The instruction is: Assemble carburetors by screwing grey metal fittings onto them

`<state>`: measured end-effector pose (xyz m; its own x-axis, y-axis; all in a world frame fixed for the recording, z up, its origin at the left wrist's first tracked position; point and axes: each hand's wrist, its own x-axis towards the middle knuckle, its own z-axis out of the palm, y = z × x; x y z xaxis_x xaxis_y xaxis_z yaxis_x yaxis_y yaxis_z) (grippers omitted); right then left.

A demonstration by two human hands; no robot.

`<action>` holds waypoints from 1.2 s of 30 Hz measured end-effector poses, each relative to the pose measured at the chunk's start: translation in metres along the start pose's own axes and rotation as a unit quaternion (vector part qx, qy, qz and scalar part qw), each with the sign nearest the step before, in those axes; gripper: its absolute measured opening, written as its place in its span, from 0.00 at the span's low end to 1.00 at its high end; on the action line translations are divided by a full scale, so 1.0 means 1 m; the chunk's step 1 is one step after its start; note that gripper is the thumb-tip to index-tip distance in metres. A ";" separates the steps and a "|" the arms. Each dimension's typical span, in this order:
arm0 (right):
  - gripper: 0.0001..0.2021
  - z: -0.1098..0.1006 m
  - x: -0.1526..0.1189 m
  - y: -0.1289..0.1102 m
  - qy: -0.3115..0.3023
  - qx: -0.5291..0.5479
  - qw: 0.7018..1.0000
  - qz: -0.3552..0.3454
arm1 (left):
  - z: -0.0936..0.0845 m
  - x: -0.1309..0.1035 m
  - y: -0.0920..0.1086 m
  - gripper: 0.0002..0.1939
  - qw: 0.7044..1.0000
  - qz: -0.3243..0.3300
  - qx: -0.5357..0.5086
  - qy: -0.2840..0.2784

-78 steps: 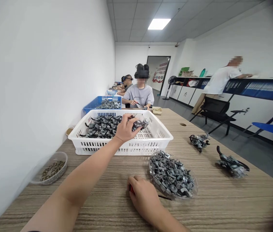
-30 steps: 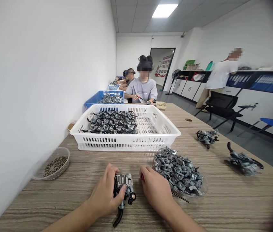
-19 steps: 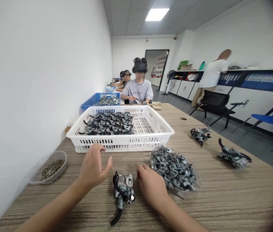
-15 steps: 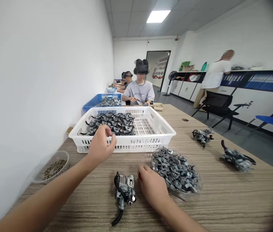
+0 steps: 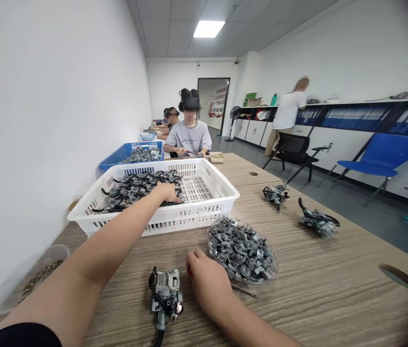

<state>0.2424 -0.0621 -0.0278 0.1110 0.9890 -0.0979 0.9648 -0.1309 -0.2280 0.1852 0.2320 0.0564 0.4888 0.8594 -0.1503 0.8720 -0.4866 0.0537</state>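
My left hand (image 5: 169, 193) reaches over the near rim of a white basket (image 5: 189, 218), at the carburetors (image 5: 131, 185) inside; its fingertips point down and whatever they touch is hidden. My right hand (image 5: 209, 282) rests on the table, closed around a screwdriver (image 5: 244, 291), whose dark shaft sticks out to the right and whose red handle barely shows. Left of that hand a single carburetor (image 5: 165, 294) with a black hose lies on the wood. Beside the hand, a clear round bowl (image 5: 274, 274) holds many small grey metal parts (image 5: 243, 248).
Two more carburetors (image 5: 275, 194) (image 5: 318, 221) lie at the right of the table (image 5: 297, 270). A clear tub (image 5: 59, 251) of small brass pieces is at the left by the wall. Behind the white basket stand a blue basket (image 5: 108, 161) and a seated person (image 5: 189, 137).
My left hand has moved forward and down into the white basket. The view has turned to the right. My right hand stays on the table with the screwdriver.
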 end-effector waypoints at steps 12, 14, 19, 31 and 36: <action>0.14 -0.002 0.000 0.000 0.001 0.015 1.000 -0.007 | 0.017 0.015 0.000 0.20 0.998 0.019 0.047 0.022; 0.13 -0.002 0.000 0.001 0.009 0.020 1.000 -0.014 | 0.016 0.009 0.000 0.20 0.998 0.013 0.038 0.050; 0.11 -0.001 0.001 0.004 0.044 0.036 0.998 -0.022 | 0.001 -0.018 0.005 0.24 0.981 0.005 -0.006 0.194; 0.05 0.009 0.002 0.002 0.163 0.150 0.974 -0.045 | 0.030 -0.176 -0.039 0.30 0.851 0.042 -0.261 0.453; 0.06 0.011 0.005 0.000 0.173 0.199 0.963 -0.053 | 0.078 -0.248 -0.083 0.30 0.877 0.054 -0.258 0.401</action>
<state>0.2405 -0.0581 -0.0389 0.1562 0.9533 0.2586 0.8151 0.0234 -0.5789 -0.0106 0.0472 0.0119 0.2497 0.7475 0.6155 0.6149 -0.6134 0.4956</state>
